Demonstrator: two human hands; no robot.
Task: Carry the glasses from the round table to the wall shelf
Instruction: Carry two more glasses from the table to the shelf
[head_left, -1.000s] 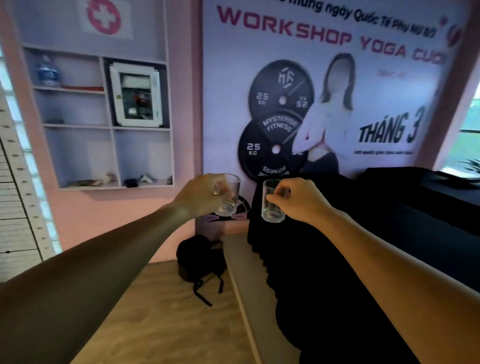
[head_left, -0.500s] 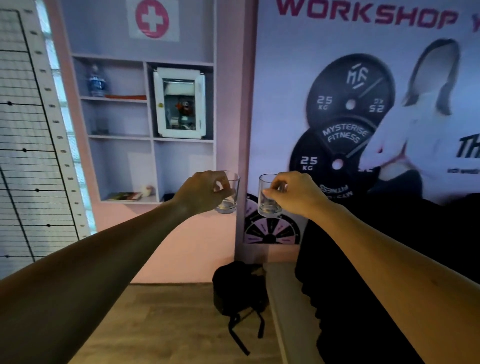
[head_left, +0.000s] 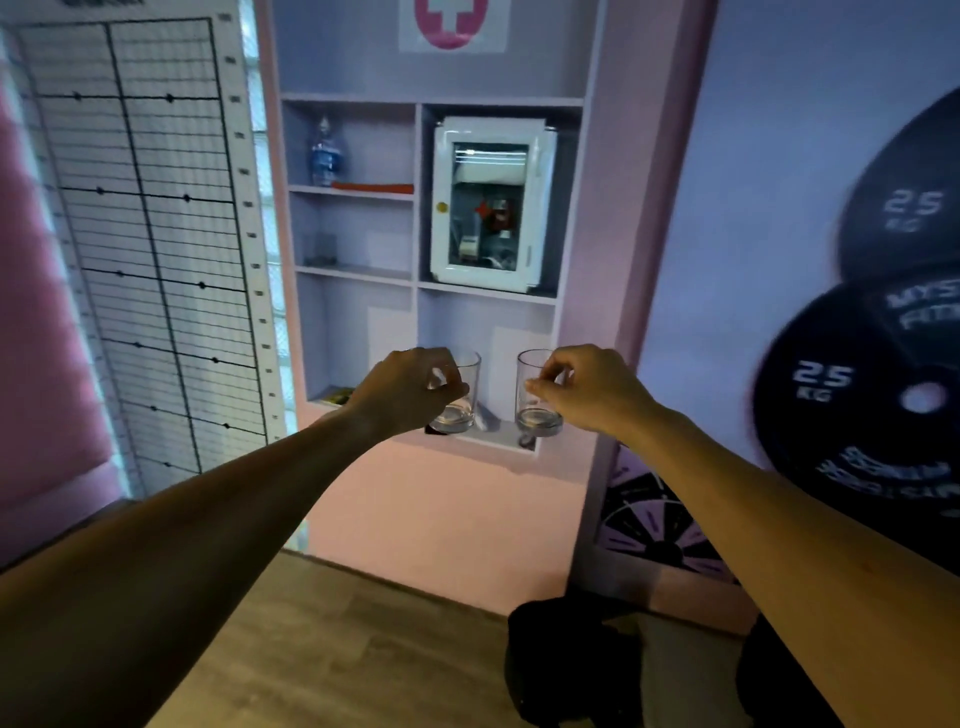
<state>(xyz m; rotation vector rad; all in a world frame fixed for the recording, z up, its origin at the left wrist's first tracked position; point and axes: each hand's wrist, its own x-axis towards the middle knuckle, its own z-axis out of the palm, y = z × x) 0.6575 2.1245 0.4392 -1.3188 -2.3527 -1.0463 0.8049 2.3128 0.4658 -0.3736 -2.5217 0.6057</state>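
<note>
Two bare arms reach toward a wall shelf (head_left: 358, 273). The left hand (head_left: 410, 389) grips an upright left glass (head_left: 460, 395); the right hand (head_left: 587, 389) pinches an upright right glass (head_left: 535, 400), mouths up, before the lowest compartment.

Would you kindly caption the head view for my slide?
Left hand and right hand each carry a clear glass toward the wall shelf.
</note>
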